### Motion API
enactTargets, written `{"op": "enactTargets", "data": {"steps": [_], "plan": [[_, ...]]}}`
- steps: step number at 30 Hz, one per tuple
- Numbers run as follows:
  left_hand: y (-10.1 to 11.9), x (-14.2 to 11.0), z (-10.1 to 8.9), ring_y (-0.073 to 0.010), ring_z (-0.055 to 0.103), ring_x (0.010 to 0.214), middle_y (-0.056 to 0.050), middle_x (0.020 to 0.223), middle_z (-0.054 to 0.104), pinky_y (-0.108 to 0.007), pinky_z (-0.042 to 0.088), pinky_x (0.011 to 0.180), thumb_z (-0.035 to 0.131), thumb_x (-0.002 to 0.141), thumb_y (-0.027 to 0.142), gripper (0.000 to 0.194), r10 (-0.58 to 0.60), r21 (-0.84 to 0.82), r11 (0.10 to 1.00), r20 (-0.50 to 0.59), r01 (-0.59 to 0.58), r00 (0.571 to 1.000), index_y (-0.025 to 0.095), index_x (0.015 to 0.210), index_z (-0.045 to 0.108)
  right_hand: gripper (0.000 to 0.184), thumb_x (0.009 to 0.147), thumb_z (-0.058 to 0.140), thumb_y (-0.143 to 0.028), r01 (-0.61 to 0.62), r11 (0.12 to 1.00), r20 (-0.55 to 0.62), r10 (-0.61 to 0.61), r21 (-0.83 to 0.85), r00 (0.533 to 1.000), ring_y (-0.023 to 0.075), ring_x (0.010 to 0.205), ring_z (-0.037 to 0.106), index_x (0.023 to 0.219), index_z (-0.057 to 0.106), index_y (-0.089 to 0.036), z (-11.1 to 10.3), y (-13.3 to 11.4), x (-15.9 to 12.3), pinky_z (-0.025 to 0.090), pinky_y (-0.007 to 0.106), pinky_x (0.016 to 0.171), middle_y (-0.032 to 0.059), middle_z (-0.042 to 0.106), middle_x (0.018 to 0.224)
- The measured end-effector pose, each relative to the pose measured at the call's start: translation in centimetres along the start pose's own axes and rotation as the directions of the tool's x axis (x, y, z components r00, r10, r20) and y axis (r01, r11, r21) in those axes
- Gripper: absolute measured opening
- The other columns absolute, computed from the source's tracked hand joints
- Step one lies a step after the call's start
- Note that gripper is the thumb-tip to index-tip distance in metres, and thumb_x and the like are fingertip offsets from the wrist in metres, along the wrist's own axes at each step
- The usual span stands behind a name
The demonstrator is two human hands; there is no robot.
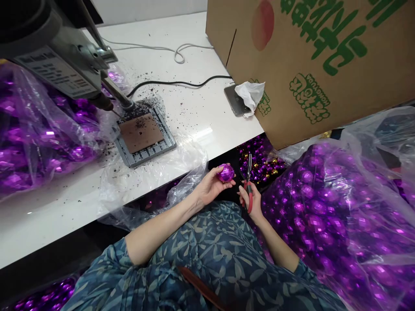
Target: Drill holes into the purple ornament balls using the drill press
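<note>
Floral shirt (223, 242); left grip (211, 186) holding bauble (226, 172), right grip (254, 203) pliers (250, 195); carton (282, 69) perhaps reads "HONGYUDA".

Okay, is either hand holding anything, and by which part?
Left hand: a purple faceted ball, held around its side by the fingers. Right hand: pliers, by the red handles.

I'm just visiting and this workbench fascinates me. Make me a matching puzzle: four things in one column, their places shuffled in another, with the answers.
Things
1. Faceted purple bauble
2. Red-handled hand tool
3. Phone
4. Brown board

Places
A. In the right hand
B. On the grey metal base
C. In the left hand
D. Partly under crumpled tissue

Pairs: 1-C, 2-A, 3-D, 4-B
</note>
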State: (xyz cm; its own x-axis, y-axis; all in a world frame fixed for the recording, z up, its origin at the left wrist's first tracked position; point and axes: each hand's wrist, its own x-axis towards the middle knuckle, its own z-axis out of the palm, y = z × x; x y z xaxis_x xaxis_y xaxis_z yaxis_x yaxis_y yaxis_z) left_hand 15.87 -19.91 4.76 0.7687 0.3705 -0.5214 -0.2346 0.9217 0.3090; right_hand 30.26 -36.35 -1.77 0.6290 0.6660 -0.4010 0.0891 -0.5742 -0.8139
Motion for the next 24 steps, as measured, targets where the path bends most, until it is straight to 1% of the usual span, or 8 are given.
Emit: {"op": "enactTargets", "data": {"steps": [3,5,7,10,14,18,21,24], "plan": [[0.9,-0.5,0.2,-0.0178,0.073,0.070,-0.007,0.094,0.077,-0.027,0.056,0.066,0.081,0.086,0.043,0.052,0.039,-0.001,0.999,0.031,-0.039,0.999,0.022,0.130,0.065,0.050,0.099,0.063,-0.052,0.115,0.985,-0.066,-0.125,-0.130,0.990,0.0168,0.114,0.068,0.132,0.063,-0.015,-1.4,-2.6,1.5,0.063,0.039,0.099,0.0098,0.068,0.126],[2.1,-1.0,0.3,-0.0175,0.073,0.069,-0.007,0.095,0.078,-0.027,0.055,0.064,0.084,0.084,0.047,0.053,0.097,0.004,0.995,0.041,-0.097,0.994,0.024,0.128,0.065,0.052,0.098,0.063,-0.057,0.216,0.951,-0.084,-0.239,-0.222,0.967,0.0123,0.097,0.067,0.129,0.065,-0.016,-2.2,-5.4,3.1,0.063,0.034,0.091,0.0070,0.070,0.111],[3.8,-1.8,0.3,-0.0169,0.072,0.069,-0.007,0.095,0.078,-0.026,0.054,0.062,0.087,0.084,0.052,0.055,0.174,0.019,0.984,0.033,-0.175,0.984,0.024,0.126,0.065,0.067,0.084,0.077,-0.066,0.318,0.899,-0.069,-0.353,-0.301,0.933,0.0105,0.075,0.060,0.131,0.067,-0.020,-2.7,-9.0,5.2,0.059,0.031,0.081,0.0018,0.069,0.088],[6.8,-3.6,-0.3,-0.0155,0.069,0.067,-0.007,0.093,0.078,-0.024,0.051,0.059,0.088,0.084,0.056,0.054,0.296,0.061,0.954,-0.018,-0.295,0.955,0.022,0.121,0.067,0.072,0.075,0.081,-0.068,0.440,0.808,-0.023,-0.487,-0.393,0.873,0.0138,0.074,0.061,0.129,0.070,-0.023,-2.3,-15.9,9.6,0.054,0.032,0.080,0.0013,0.069,0.082],[10.4,-6.5,-2.3,-0.0160,0.071,0.073,-0.009,0.096,0.079,-0.024,0.053,0.061,0.092,0.082,0.044,0.042,0.451,0.064,0.893,-0.138,-0.446,0.882,0.016,0.106,0.072,0.062,0.075,0.084,-0.057,0.524,0.691,0.084,-0.563,-0.497,0.822,0.0199,0.092,0.068,0.126,0.071,-0.024,1.2,-26.0,17.5,0.053,0.035,0.090,0.0041,0.075,0.095],[12.7,-8.9,-4.8,-0.0157,0.075,0.079,-0.006,0.100,0.080,-0.022,0.060,0.067,0.092,0.082,0.029,0.031,0.570,0.026,0.804,-0.316,-0.594,0.758,0.018,0.105,0.075,0.052,0.090,0.073,-0.053,0.501,0.627,0.102,-0.560,-0.596,0.822,0.0200,0.115,0.067,0.126,0.067,-0.016,6.7,-33.8,24.6,0.057,0.044,0.107,0.0094,0.072,0.120],[13.7,-10.4,-6.1,-0.0175,0.078,0.082,-0.006,0.099,0.082,-0.022,0.065,0.071,0.086,0.086,0.025,0.021,0.595,0.017,0.758,-0.427,-0.652,0.681,0.017,0.102,0.075,0.052,0.098,0.064,-0.052,0.468,0.605,0.077,-0.558,-0.644,0.826,0.0201,0.125,0.065,0.134,0.062,-0.015,10.5,-36.6,27.7,0.060,0.046,0.110,0.0113,0.066,0.136],[14.1,-11.8,-7.2,-0.0192,0.080,0.083,-0.008,0.098,0.083,-0.025,0.068,0.073,0.082,0.090,0.023,0.014,0.592,0.015,0.742,-0.486,-0.670,0.643,0.017,0.101,0.075,0.052,0.098,0.065,-0.050,0.450,0.582,0.068,-0.560,-0.678,0.826,0.0206,0.126,0.065,0.137,0.061,-0.016,13.2,-37.4,29.2,0.061,0.046,0.109,0.0117,0.065,0.138]]}}
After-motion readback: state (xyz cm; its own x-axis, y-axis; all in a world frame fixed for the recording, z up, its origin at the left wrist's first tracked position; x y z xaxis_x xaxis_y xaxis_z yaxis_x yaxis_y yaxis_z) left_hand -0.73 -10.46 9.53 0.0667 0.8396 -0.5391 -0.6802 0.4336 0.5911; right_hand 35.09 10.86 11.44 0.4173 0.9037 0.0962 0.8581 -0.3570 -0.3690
